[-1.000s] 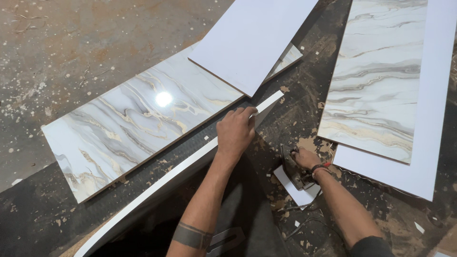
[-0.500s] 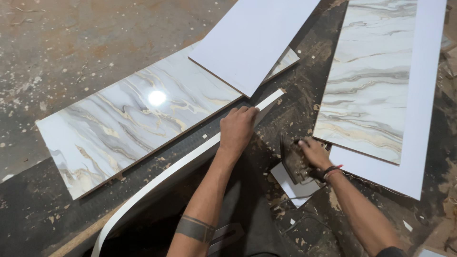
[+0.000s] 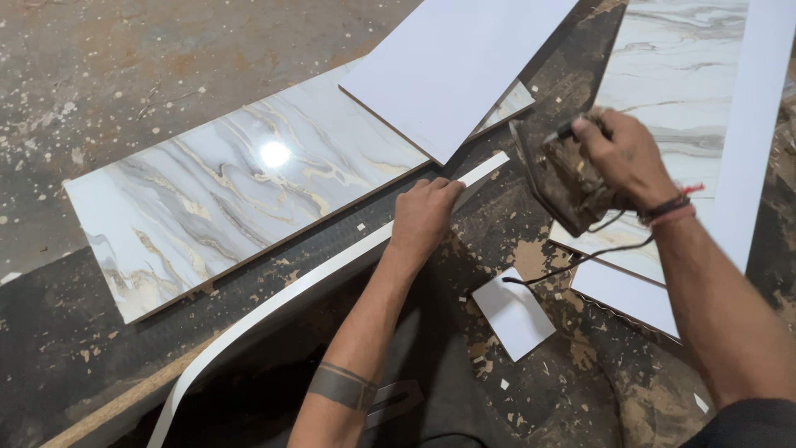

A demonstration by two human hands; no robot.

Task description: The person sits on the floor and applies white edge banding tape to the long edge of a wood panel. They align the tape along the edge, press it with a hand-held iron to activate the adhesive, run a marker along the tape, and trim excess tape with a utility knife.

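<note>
My left hand (image 3: 424, 217) presses down on a long white edge-band strip (image 3: 311, 278) that runs along the edge of a board and curls off at the lower left. My right hand (image 3: 623, 158) grips the handle of a dirty old clothes iron (image 3: 557, 176), lifted in the air above the floor at the right, its black cord (image 3: 580, 259) dangling below. The iron hangs to the right of the strip's far end.
A glossy marble-patterned panel (image 3: 224, 195) lies beyond the strip, with a plain white board (image 3: 452, 62) overlapping its far end. Another marble panel (image 3: 676, 75) and a white board (image 3: 746, 124) lie at right. A small white offcut (image 3: 514, 314) sits on the glue-stained dark floor.
My right hand has picked the iron up from the floor and raised it up and to the right. My left hand stays on the strip.
</note>
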